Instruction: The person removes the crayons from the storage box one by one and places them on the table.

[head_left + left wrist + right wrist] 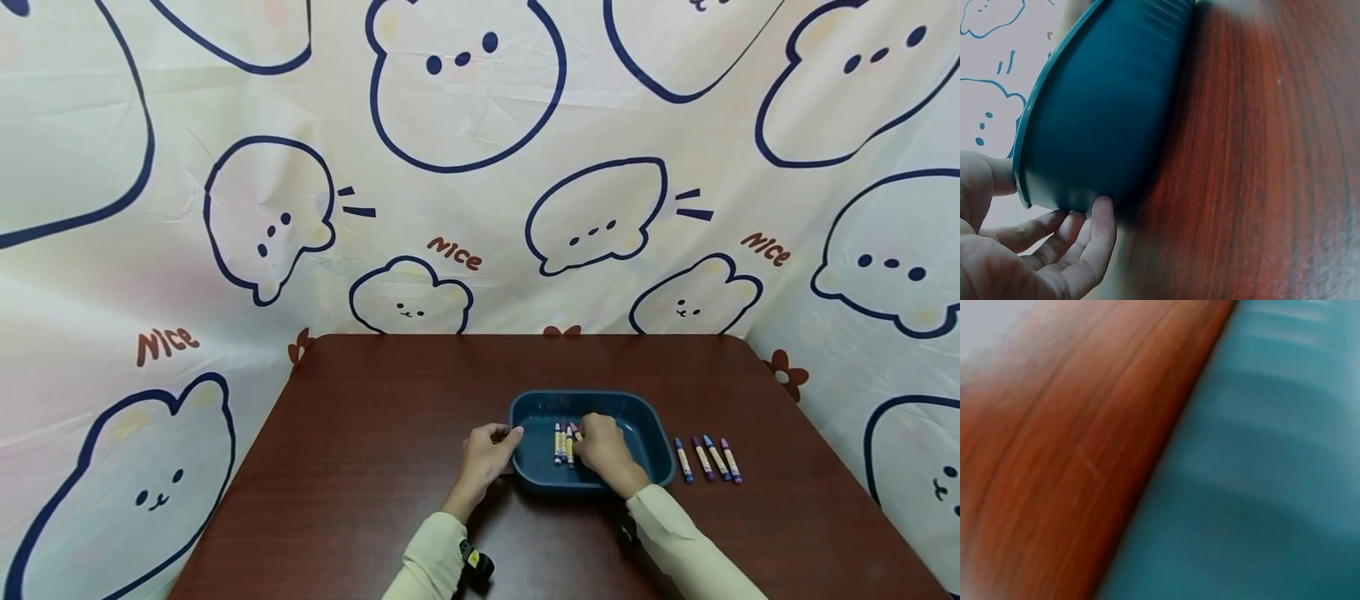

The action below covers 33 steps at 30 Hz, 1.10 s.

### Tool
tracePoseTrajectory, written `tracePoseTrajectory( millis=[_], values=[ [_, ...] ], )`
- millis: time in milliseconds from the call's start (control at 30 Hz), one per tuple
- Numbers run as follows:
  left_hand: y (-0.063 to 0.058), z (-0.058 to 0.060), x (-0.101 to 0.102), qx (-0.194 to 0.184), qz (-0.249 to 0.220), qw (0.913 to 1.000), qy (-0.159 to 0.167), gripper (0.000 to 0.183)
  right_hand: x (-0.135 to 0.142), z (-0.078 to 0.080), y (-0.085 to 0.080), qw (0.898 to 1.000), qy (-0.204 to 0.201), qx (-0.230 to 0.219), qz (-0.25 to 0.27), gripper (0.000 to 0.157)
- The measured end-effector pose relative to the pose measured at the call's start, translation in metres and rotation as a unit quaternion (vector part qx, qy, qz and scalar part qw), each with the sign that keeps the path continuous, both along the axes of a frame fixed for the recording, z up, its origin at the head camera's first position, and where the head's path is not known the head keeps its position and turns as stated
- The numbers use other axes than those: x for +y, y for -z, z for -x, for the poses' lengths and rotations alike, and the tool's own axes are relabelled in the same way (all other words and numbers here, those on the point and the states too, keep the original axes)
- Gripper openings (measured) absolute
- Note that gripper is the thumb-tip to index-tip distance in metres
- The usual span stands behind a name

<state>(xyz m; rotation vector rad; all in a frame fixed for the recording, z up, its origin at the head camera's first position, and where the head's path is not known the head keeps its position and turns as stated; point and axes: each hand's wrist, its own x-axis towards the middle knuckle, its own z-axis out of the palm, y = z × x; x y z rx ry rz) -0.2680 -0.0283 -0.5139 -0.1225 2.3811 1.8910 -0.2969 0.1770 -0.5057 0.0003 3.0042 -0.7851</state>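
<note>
Crayons (557,446) in tray (555,486) lie just L of R hand (602,446), long axes near-to-far edge — fingers curled, can't tell if gripping — L hand (486,457) pinching tray's L rim.

Pale sheeting (480,208) printed with blue-outlined bears hangs behind and beside a reddish-brown table (375,433). Light glosses its wood grain.

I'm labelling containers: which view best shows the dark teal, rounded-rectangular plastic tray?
The head view: the tray shows nearly whole, rim and inside, though the right hand hides part. Left wrist view shows only outer wall and rim; right wrist view, just a blurred side.
</note>
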Motion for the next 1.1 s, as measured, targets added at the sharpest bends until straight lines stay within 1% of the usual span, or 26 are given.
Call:
tracePoseTrajectory(
  millis=[133,200,267,367,400,467,500,600,733,967,1100],
  values=[
    [0.002,-0.001,0.001,-0.001,-0.001,1.0,0.002,0.045,0.008,-0.005,-0.004,1.0,0.012,-0.015,0.025,0.056],
    [0.002,-0.002,0.001,-0.003,-0.001,1.0,0.002,0.045,0.014,-0.007,-0.009,0.999,0.018,-0.019,0.034,0.051],
    [0.003,-0.002,0.002,-0.003,0.001,1.0,0.003,0.045,0.021,-0.008,-0.014,0.999,0.023,-0.016,0.032,0.037],
    [0.003,-0.003,0.002,-0.004,0.001,1.0,0.003,0.045,0.031,-0.01,-0.025,0.999,0.024,0.0,0.021,0.009],
    [0.003,-0.003,0.002,-0.005,0.001,1.0,0.003,0.045,0.034,-0.011,-0.029,1.0,0.025,0.004,0.018,0.008],
    [0.003,-0.003,0.001,-0.005,0.001,1.0,0.002,0.046,0.042,-0.012,-0.038,0.999,0.026,0.013,0.015,0.019],
    [0.003,-0.003,0.001,-0.005,0.0,1.0,0.001,0.046,0.045,-0.013,-0.042,0.999,0.028,0.016,0.017,0.021],
    [0.002,-0.002,0.0,-0.004,0.0,1.0,-0.002,0.046,0.056,-0.016,-0.055,0.998,0.038,0.012,0.042,0.022],
    [0.002,-0.001,0.0,-0.003,0.0,1.0,-0.003,0.044,0.073,-0.018,-0.069,0.996,0.051,0.022,0.066,0.021],
    [0.002,0.0,0.001,-0.002,0.002,1.0,-0.003,0.042,0.109,-0.027,-0.08,0.995,0.067,0.026,0.065,0.026],
    [-0.001,0.002,0.002,-0.001,0.005,1.0,-0.002,0.042,0.132,-0.029,-0.084,0.995,0.085,0.034,0.048,0.03]
  ],
)
